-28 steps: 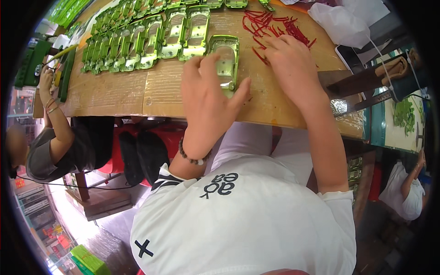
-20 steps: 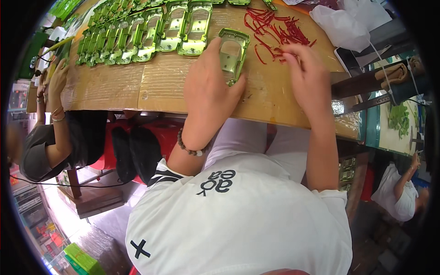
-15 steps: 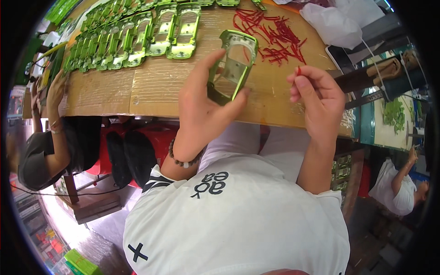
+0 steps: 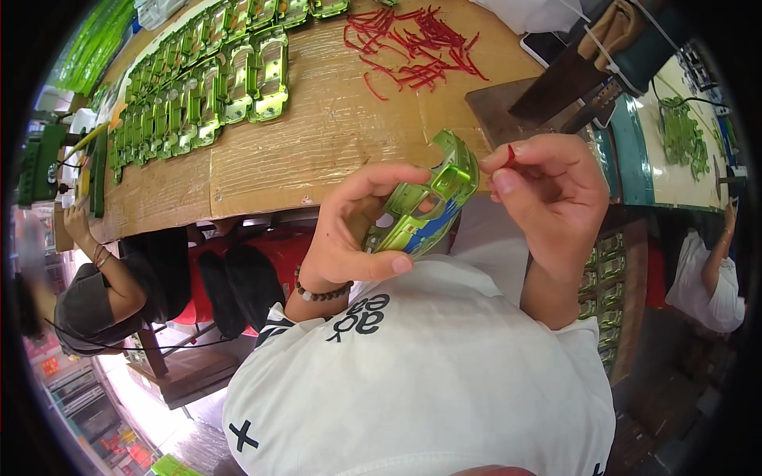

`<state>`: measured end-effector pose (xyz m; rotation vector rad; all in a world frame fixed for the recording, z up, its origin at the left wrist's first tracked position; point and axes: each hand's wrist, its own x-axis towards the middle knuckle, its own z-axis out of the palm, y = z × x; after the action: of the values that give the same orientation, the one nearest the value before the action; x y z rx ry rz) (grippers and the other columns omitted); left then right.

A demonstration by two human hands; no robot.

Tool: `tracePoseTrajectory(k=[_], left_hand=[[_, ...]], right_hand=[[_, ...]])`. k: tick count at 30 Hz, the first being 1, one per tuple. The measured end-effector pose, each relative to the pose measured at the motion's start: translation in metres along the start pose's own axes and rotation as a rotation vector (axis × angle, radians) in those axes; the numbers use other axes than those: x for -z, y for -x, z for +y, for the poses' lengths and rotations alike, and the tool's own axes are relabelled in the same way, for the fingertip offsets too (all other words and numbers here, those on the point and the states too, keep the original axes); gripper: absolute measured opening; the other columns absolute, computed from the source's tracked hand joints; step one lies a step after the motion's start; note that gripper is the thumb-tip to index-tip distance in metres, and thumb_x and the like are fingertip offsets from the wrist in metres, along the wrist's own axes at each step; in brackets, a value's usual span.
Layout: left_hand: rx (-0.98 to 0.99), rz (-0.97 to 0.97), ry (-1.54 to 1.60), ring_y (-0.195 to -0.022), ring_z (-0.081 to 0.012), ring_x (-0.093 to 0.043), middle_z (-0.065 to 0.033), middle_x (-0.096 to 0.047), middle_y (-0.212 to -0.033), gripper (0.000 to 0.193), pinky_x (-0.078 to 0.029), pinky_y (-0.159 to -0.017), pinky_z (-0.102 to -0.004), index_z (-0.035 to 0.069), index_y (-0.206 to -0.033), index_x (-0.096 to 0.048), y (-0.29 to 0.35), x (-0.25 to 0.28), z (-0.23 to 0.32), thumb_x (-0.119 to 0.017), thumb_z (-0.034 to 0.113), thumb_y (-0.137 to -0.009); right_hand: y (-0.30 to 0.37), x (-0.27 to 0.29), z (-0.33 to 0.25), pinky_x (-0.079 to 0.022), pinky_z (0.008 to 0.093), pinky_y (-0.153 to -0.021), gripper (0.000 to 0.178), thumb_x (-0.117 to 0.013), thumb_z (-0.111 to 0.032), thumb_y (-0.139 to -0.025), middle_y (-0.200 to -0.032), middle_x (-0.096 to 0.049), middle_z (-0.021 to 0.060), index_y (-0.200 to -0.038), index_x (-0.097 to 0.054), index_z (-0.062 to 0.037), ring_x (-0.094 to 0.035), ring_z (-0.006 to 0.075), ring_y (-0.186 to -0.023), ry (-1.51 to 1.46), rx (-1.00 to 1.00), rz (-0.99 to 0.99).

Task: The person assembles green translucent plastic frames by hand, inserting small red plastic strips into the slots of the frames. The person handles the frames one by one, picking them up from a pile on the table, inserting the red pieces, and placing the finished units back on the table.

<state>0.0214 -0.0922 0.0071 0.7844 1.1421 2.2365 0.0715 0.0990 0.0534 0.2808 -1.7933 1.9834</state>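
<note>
My left hand (image 4: 343, 226) is closed around a shiny green toy car body shell (image 4: 456, 178), fingers on its far side and thumb on its near side. The shell is tilted on its side above the table's front edge, with a patch of blue showing on it. Close to the shell's right end, my right hand (image 4: 559, 198) pinches a thin red plastic strip (image 4: 510, 155) between thumb and forefinger. The strip's tip and the shell look slightly apart. Beyond my hands lies a loose pile of similar red strips (image 4: 429, 51) on the table.
Rows of green car shells (image 4: 270, 75) cover the table's far left. A brown metal plate and bracket (image 4: 508, 107) stand at the right, with a dark flat device (image 4: 542, 49) behind. To the left, a co-worker's hand (image 4: 78, 226) rests by the table edge. Another person (image 4: 706, 278) sits far right.
My left hand has brought the shell nearer to me and turned it on its side. My right hand has brought the red strip close to it. The view has shifted.
</note>
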Motion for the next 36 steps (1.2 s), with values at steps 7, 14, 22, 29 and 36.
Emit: tracePoseTrajectory(k=[7, 14, 22, 29, 36], left_hand=[[0.016, -0.056, 0.061, -0.099, -0.0191, -0.052, -0.0144, -0.053, -0.108, 0.071, -0.037, -0.089, -0.0314, -0.006, -0.118, -0.042, -0.005, -0.003, -0.008, -0.075, 0.01, -0.057], [0.055, -0.071, 0.166, -0.099, -0.0198, -0.052, -0.0151, -0.053, -0.108, 0.071, -0.038, -0.088, -0.0319, -0.006, -0.118, -0.042, -0.006, -0.002, -0.013, -0.075, 0.009, -0.057], [0.061, -0.07, 0.155, -0.099, -0.0198, -0.051, -0.0151, -0.053, -0.109, 0.071, -0.038, -0.089, -0.0316, -0.006, -0.118, -0.042, -0.005, 0.0, -0.013, -0.074, 0.009, -0.057], [0.074, -0.047, 0.145, -0.1, -0.0196, -0.052, -0.0147, -0.053, -0.11, 0.07, -0.038, -0.089, -0.0316, -0.006, -0.118, -0.043, -0.005, -0.001, -0.014, -0.074, 0.008, -0.057], [0.038, -0.069, 0.115, -0.099, -0.0196, -0.052, -0.0145, -0.053, -0.111, 0.071, -0.039, -0.089, -0.0319, -0.005, -0.118, -0.043, -0.004, 0.001, -0.017, -0.076, 0.009, -0.056]], right_hand=[[0.005, 0.004, -0.003, -0.048, 0.0206, -0.061, 0.018, -0.063, 0.011, -0.07, -0.081, -0.063, 0.0086, -0.087, -0.06, 0.0042, -0.06, 0.0113, -0.071, 0.257, 0.202, 0.065], [-0.005, 0.007, -0.001, -0.045, 0.0226, -0.053, 0.021, -0.065, 0.01, -0.065, -0.074, -0.063, 0.0089, -0.085, -0.061, 0.0038, -0.059, 0.0142, -0.061, 0.593, 0.547, 0.006], [0.004, 0.012, -0.005, -0.051, 0.0237, -0.066, 0.03, -0.06, 0.013, -0.069, -0.085, -0.062, 0.0122, -0.098, -0.056, 0.0087, -0.062, 0.0151, -0.075, -0.043, 0.103, -0.022], [0.003, 0.002, -0.008, -0.05, 0.0227, -0.062, 0.028, -0.06, 0.014, -0.066, -0.08, -0.063, 0.011, -0.092, -0.06, 0.0055, -0.062, 0.0155, -0.071, 0.455, 0.281, 0.078], [-0.002, 0.003, -0.009, -0.051, 0.0251, -0.063, 0.026, -0.058, 0.018, -0.065, -0.086, -0.062, 0.0186, -0.087, -0.062, 0.0055, -0.063, 0.0226, -0.074, 0.705, 0.552, -0.057]])
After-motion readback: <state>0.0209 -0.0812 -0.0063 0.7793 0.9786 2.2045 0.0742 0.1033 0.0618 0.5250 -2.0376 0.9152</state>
